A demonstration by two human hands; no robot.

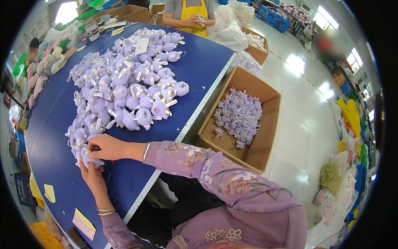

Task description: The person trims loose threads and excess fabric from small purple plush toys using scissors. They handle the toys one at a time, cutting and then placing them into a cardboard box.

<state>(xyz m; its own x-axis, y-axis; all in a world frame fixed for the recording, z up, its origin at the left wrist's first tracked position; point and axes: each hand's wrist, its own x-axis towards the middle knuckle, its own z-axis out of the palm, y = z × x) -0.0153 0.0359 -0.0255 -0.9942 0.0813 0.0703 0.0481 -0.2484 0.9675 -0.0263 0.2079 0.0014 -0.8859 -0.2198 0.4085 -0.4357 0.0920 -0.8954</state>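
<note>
My left hand (93, 177) grips a small lilac plush toy (92, 160) at the near edge of a big pile. From the right, my right hand (108, 147) reaches over the same toy with its fingers closed on a thin dark tool (94, 149), whose exact kind is too small to make out. The pile of lilac plush toys (132, 101) spreads over the blue table (199, 58). Many of them carry white tags and pale yellow bits. A slip of paper (141, 45) lies on top of the pile.
Right of the table stands an open cardboard box (265, 153) with small lilac pieces inside. A person in a yellow apron (194, 14) handles a lilac item across the table. Other plush toys (49, 58) heap at the far left. A printed sheet (84, 224) lies near the front edge.
</note>
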